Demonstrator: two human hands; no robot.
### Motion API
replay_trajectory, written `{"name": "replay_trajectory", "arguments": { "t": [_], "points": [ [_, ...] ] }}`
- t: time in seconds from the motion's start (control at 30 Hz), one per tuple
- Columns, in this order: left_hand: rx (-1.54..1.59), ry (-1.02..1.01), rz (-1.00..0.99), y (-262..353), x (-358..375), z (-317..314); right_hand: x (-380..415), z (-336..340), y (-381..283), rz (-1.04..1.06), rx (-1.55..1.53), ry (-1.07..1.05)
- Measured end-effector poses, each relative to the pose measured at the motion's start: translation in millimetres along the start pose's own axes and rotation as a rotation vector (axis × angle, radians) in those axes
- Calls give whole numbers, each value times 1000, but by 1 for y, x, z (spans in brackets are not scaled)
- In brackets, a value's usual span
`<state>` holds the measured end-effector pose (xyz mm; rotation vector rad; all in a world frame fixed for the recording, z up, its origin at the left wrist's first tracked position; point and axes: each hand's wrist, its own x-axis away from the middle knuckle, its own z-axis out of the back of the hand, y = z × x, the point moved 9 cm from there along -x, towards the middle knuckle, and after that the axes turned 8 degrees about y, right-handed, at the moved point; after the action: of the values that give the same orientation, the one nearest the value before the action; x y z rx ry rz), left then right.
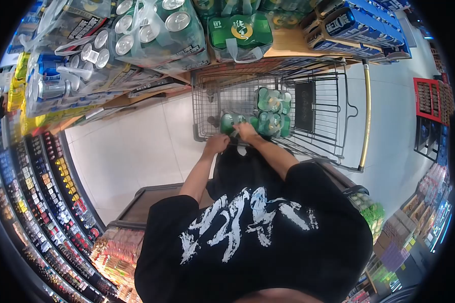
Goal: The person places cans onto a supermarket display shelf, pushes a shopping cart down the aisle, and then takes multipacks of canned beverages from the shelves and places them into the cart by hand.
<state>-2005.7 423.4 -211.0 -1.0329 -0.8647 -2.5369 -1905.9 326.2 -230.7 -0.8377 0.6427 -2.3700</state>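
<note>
A wire shopping cart [207, 108] stands in front of me, its yellow handle to the right. Inside it, two green can packs [274, 101] lie one behind the other. Left of the nearer one is another green pack [227, 122], partly covered by my hands. My right hand [246, 132] is closed at this pack's near right side, on what looks like its clear plastic wrap. My left hand [217, 144] is closed at the cart's near rim, just below the pack; what its fingers hold is too small to make out.
Wrapped can packs [151, 35] and a green pack [240, 35] stand on a wooden display beyond the cart. Blue cartons [354, 30] are stacked at the upper right. Shelves of goods [40, 187] line the left. A dark-edged stand [146, 204] is close on my left.
</note>
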Motion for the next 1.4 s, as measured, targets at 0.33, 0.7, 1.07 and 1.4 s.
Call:
{"name": "replay_trajectory", "arguments": {
  "t": [0.33,0.7,1.07,1.4],
  "points": [
    [182,190,-127,12,15,-13,5,10,-1,129,104,-104],
    [551,-92,-157,78,-2,-14,38,37,32,157,-47,-61],
    [619,439,-206,88,27,38,2,251,9,243,-231,383],
    [923,830,-336,132,34,229,-19,391,-159,598,128,962]
  ]
}}
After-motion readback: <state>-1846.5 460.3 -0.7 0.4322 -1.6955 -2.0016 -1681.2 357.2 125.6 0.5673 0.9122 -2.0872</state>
